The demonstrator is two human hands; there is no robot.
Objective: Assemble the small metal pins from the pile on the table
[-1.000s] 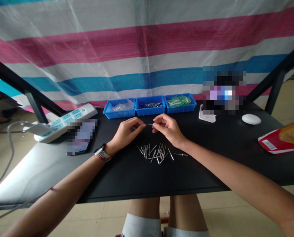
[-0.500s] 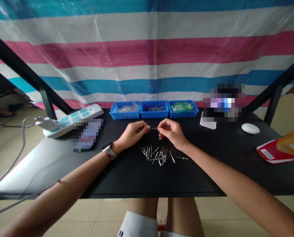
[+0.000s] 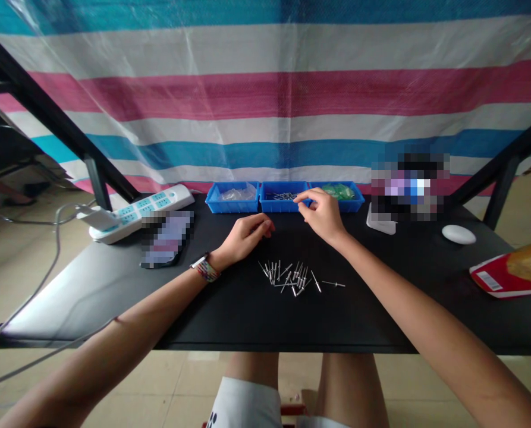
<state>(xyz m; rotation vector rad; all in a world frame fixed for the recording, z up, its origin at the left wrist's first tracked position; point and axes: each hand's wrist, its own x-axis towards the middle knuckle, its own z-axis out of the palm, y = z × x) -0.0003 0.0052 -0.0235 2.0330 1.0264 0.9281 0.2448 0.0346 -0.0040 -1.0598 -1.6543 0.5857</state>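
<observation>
My right hand [image 3: 321, 213] reaches over the front edge of the middle blue bin [image 3: 269, 206], which holds metal rivets. Its fingertips are pinched together; whatever they hold is too small to see. My left hand [image 3: 246, 235] rests on the black table [image 3: 229, 309] with its fingers curled against the thumb, and their contents are hidden. A loose pile of rivets [image 3: 292, 277] lies on the table just in front of both hands. The left blue bin [image 3: 216, 207] holds a clear plastic bag, and the right blue bin [image 3: 353, 205] holds green items.
A white power strip [image 3: 140, 211] with a plugged-in adapter and cable sits at the far left, beside a blurred flat object [image 3: 165, 238]. A white stand [image 3: 380, 221], a white mouse [image 3: 458, 234] and a red and yellow packet [image 3: 512, 270] lie to the right. Black frame posts flank the table.
Both hands held one rivet between them over the pile. They have come apart: my right hand moved up to the middle bin, while my left hand stayed low on the table.
</observation>
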